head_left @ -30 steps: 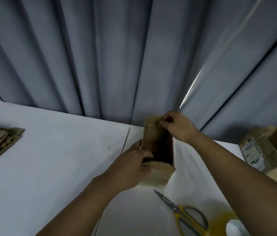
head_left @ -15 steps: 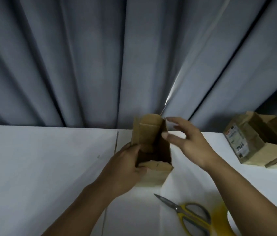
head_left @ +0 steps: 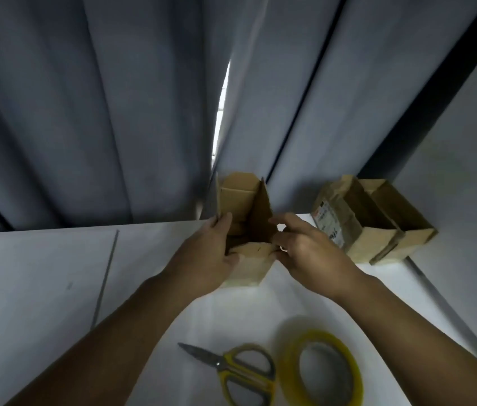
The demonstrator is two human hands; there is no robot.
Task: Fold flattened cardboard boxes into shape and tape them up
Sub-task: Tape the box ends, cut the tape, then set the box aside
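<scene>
- The small cardboard box (head_left: 238,200) stands on the white worktop (head_left: 41,273), open at the top. Its far and right flaps are upright and its near flap is folded inward.
- The worktop's far edge runs just behind the box, where the grey curtain (head_left: 114,112) hangs down to it. A bright slit in the curtain sits directly above the box.
- Left of the box lies a wide bare stretch of worktop, crossed by one thin seam.
- Right of the box, near but apart from it, sits a labelled cardboard box (head_left: 378,224), also open. The worktop's right edge runs diagonally past it.
- Nearer the person than the box, yellow-handled scissors (head_left: 240,370) lie closed with the blades pointing left. A yellow tape roll (head_left: 322,373) lies flat just beside their handles.
- The left hand (head_left: 211,256) grips the box's left wall, with fingers hooked over the rim and the thumb on the near flap.
- The right hand (head_left: 304,247) grips the box's right side, its curled fingertips on the upright flap and the near flap's corner.
- Both forearms reach in from below and converge on the box, passing above the scissors and tape.
</scene>
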